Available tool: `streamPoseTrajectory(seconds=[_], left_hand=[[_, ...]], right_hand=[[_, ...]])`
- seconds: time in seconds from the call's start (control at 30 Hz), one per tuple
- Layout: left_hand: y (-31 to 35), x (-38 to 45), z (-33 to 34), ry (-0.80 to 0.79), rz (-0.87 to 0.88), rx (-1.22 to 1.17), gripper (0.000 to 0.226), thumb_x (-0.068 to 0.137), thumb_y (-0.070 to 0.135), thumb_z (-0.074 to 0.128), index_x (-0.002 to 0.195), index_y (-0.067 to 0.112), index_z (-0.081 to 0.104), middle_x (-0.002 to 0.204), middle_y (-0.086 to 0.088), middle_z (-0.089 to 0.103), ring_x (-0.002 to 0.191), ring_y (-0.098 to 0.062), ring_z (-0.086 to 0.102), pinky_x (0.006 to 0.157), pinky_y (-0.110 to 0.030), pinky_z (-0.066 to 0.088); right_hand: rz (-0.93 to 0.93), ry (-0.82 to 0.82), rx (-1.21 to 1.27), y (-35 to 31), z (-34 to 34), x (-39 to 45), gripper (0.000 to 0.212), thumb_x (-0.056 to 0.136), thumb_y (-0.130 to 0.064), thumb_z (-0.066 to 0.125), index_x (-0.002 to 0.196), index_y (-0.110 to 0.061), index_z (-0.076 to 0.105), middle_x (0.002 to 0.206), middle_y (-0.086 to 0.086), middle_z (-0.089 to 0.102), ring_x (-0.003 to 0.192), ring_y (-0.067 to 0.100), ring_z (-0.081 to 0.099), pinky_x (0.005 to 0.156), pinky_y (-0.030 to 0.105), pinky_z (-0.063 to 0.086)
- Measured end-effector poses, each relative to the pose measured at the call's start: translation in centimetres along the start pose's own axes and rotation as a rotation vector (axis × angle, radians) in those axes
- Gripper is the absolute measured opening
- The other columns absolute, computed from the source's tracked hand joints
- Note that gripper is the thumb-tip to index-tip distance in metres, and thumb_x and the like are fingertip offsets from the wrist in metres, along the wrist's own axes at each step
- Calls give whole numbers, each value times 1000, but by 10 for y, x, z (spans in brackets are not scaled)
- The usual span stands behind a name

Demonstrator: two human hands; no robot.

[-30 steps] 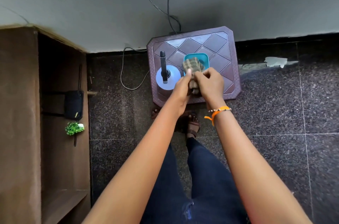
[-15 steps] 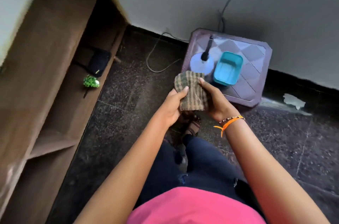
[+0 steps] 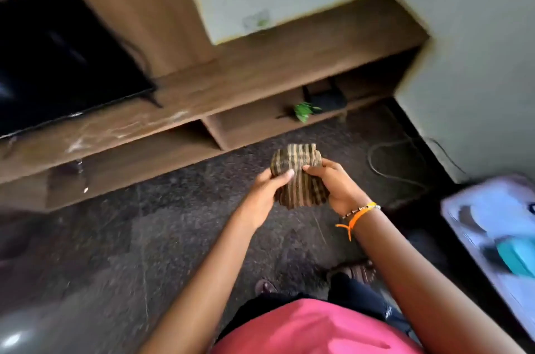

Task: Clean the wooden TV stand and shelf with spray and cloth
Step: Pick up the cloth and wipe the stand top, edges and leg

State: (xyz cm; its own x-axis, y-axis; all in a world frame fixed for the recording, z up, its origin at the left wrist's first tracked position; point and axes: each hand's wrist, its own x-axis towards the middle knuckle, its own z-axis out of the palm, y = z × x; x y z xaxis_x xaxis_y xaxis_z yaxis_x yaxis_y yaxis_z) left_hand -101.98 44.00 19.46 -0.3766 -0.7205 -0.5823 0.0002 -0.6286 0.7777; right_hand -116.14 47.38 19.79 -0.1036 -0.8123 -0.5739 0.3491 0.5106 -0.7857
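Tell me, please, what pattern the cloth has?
The cloth is striped in brown and tan, seen in the head view, held by both hands.

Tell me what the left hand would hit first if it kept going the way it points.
Probably the wooden stand's lower shelf. The left hand, gripping the striped cloth, points up-frame over bare floor toward it; depth is unclear.

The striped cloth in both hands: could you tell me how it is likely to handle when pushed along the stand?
The striped cloth is bunched and folded between the left hand and right hand, so it is probably floppy and light. Pushed flat, it would likely crumple rather than slide stiffly. Its woven look suggests it is not slippery.
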Motion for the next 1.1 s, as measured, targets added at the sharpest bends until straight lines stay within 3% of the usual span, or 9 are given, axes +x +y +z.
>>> streamPoseTrajectory(seconds=[0.13,0.37,0.43,0.53,0.63,0.73,0.83,0.97,1.1], left_hand=[[9,-35,-93,241,48,-157,18,84,9,65,100,19,64,96,-1,70,85,-13,67,75,-28,53],[18,-101,-259,528,127,-416,27,88,2,57,108,20,56,94,-2,68,83,-17,65,69,-31,53],[21,-114,-306,584,123,-462,26,88,2,56,109,18,57,92,-4,68,82,-19,65,68,-32,53],[23,-124,-364,674,103,-531,29,89,9,57,118,9,58,105,-14,67,93,-28,65,80,-39,54],[33,-124,-419,775,107,-568,26,92,18,57,114,5,59,106,-15,66,83,-23,65,66,-29,57],[59,-121,-502,881,157,-546,28,93,18,55,115,2,59,102,-16,66,79,-20,65,64,-25,55],[84,-125,-569,941,156,-518,24,95,21,52,110,4,60,96,-11,67,69,-12,64,56,-22,54],[115,-138,-662,922,186,-570,24,90,24,59,111,13,58,107,-11,66,86,-18,64,68,-30,54],[120,-145,-754,854,128,-571,28,83,22,69,106,23,54,114,-9,64,99,-22,63,84,-43,55]], right_hand=[[64,-158,-93,12,109,22,11,91,-9,55,91,-11,66,80,2,73,65,11,69,62,23,56],[256,-442,-230,61,300,41,31,90,-16,58,115,0,61,110,18,66,97,29,63,94,43,48],[239,-499,-245,71,347,48,33,87,-9,60,119,2,58,113,18,65,99,29,62,94,41,48],[162,-550,-288,82,411,61,33,84,2,60,117,0,57,106,14,66,93,24,63,88,36,50],[123,-595,-350,92,471,76,32,83,4,61,115,0,56,101,12,66,90,22,62,88,36,49],[178,-621,-356,102,561,110,36,84,0,62,119,3,56,112,18,65,101,29,61,99,45,46],[297,-651,-354,105,638,132,38,86,-7,61,122,4,55,120,24,61,105,33,59,101,49,45],[372,-753,-385,108,742,158,34,89,-11,59,120,0,57,111,20,65,95,30,62,90,45,50],[324,-728,-456,124,837,185,31,86,-6,60,117,-2,59,103,16,66,87,25,64,78,37,53]])
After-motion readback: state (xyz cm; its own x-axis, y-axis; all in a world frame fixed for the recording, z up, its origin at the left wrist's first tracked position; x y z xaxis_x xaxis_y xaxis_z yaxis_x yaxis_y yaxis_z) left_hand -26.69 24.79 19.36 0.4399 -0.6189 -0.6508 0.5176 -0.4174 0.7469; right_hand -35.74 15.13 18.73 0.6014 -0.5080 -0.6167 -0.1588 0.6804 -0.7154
